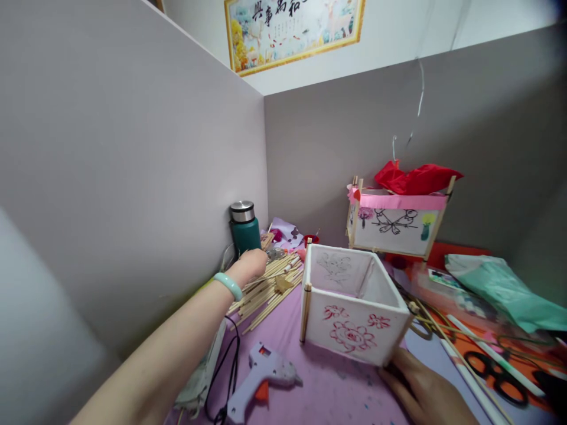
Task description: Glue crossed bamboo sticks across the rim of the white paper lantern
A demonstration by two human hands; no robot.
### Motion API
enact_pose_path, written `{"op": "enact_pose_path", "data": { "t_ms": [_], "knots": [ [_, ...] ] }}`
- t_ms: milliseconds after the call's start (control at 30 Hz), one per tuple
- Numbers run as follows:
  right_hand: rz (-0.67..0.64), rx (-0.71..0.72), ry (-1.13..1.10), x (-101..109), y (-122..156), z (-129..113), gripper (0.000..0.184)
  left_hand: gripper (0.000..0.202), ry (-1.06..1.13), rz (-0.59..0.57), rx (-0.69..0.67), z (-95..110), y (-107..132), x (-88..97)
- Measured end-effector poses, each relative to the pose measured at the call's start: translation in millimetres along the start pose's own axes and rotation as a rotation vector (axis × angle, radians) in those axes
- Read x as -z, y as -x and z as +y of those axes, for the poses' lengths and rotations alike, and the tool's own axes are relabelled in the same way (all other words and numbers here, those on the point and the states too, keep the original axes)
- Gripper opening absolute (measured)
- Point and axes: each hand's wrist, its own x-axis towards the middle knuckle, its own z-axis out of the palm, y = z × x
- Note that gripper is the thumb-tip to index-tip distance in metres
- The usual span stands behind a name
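Note:
My left hand [248, 264], with a green bangle on the wrist, reaches out over a pile of thin wooden sticks [266, 289] at the back left. Its fingers curl downward at the pile; what they hold, if anything, is hidden. My right hand [420, 386] rests flat on the purple table surface, touching the near corner of an open white paper box lantern [352, 304] with red flowers drawn on its side and wooden stick corners. The box stands upright.
A lilac glue gun [263, 378] with its black cord lies near the front. A green flask [244, 231] stands in the corner. A second lantern [398, 221] with pink trim and red paper hangs at the back. Black scissors [496, 369], green paper [505, 289] and sticks lie at right. Grey partitions enclose the desk.

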Motion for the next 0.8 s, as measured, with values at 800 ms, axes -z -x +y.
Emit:
{"op": "enact_pose_path", "data": {
  "t_ms": [800],
  "knots": [
    [-0.14,-0.003,-0.039,4.9,0.1,-5.2,0.026,0.022,0.48,-0.283,-0.005,-18.1,15.1,4.5]
  ]
}}
